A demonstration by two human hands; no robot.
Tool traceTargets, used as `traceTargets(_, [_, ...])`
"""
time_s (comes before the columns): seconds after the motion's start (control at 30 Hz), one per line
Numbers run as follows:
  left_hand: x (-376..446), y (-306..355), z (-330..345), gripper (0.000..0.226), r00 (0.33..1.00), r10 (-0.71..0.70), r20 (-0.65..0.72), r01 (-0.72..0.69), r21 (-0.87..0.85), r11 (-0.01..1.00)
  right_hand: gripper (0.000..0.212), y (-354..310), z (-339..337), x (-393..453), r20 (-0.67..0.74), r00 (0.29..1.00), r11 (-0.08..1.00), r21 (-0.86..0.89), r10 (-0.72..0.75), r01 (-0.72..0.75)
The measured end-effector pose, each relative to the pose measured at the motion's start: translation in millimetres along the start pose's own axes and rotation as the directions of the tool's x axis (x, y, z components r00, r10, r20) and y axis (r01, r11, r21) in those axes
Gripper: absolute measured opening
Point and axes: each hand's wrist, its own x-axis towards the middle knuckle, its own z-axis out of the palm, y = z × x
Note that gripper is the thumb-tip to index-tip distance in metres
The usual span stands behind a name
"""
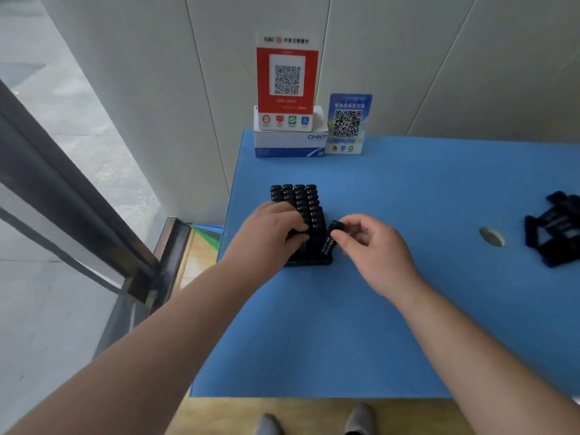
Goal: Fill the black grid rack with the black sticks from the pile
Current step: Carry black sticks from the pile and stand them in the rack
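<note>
The black grid rack [309, 260] stands on the blue table [361, 324], left of centre, with several rows of black sticks [295, 193] upright in it. My left hand [270, 233] rests on the rack's near left part, fingers curled over the sticks and hiding them. My right hand [373, 246] pinches one black stick [331, 238] with white print, tilted against the rack's right side. The pile of black sticks [555, 229] lies at the far right edge of the view.
A white CHNT box [290, 142] with a red QR sign [287, 80] stands at the table's back, a blue QR card [348, 124] beside it. A round hole [492, 237] sits in the table right of my hands. The table's left edge drops to the floor.
</note>
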Motion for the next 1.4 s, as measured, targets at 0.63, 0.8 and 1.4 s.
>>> traceTargets(0.63, [2,-3,7,0.007,0.989,0.148,-0.002,-0.147,0.087,0.985,0.022,0,11,5,0.028,0.999,0.996,-0.087,-0.028,0.03])
traceTargets(0.8, [-1,-7,5,0.01,0.992,0.125,0.009,-0.126,0.056,0.991,0.012,7,12,12,0.025,0.999,0.995,-0.1,-0.028,0.03])
traceTargets(1.4, [1,9,-2,0.036,0.999,0.004,-0.042,0.001,0.115,0.993,0.029,23,-5,-5,-0.132,0.99,0.975,-0.22,-0.04,0.01])
